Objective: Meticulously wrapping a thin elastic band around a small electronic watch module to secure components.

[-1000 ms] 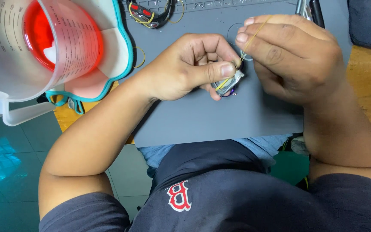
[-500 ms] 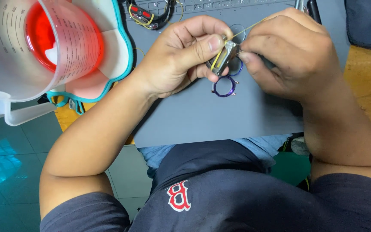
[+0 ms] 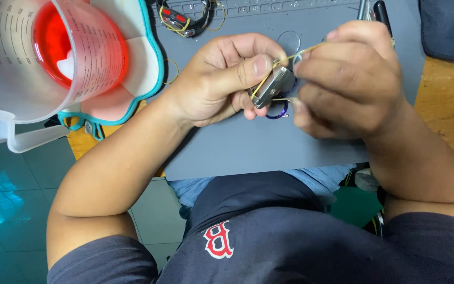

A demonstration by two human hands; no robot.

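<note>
Left hand [image 3: 222, 79] pinching a small metal piece [image 3: 272, 85], right hand [image 3: 350, 79] closed on a yellow band [image 3: 295, 52] stretched over it, purple ring [image 3: 278, 111] beneath, measuring jug [image 3: 43, 58] left of the hands

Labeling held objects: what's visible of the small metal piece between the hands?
The small metal piece is a silvery grey, shiny, oblong block, tilted diagonally above the grey mat. The left hand pinches it by thumb and fingers; the right hand covers its far end. A yellow rubber band stretches across it.
</note>
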